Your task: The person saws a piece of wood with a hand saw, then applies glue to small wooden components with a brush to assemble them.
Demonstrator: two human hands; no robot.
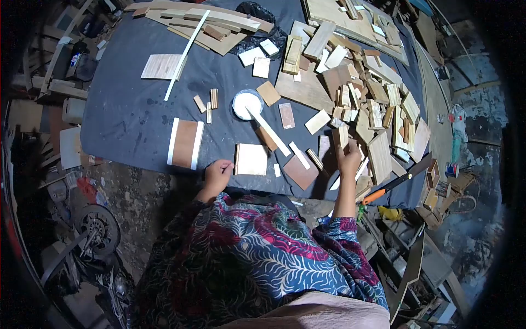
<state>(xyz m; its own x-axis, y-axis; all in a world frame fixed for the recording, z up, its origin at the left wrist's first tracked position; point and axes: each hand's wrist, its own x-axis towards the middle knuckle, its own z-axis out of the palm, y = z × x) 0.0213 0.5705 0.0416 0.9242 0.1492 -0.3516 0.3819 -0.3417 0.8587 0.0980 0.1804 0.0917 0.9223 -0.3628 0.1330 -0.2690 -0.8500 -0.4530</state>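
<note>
The right hand (348, 160) pinches a block (341, 136), its long axis pointing away from the body beyond the fingertips, the pile (375, 114) just right; the left hand (218, 174) curls narrow beside the board (252, 160), contents impossible to tell.

Cool white light falls brightly on the middle of the bench (120, 120), and the pale square board (251, 159) and the white contents of the round tub (247, 104) look nearly washed out. Dark shadow lies below the right hand (349, 159) and by the bench's front edge. The floor (139, 203) is dimmer, and the corners fall to black. The wide lens bows straight lines towards the rim. The middle is fairly sharp; the dim outer clutter looks soft and grainy.
</note>
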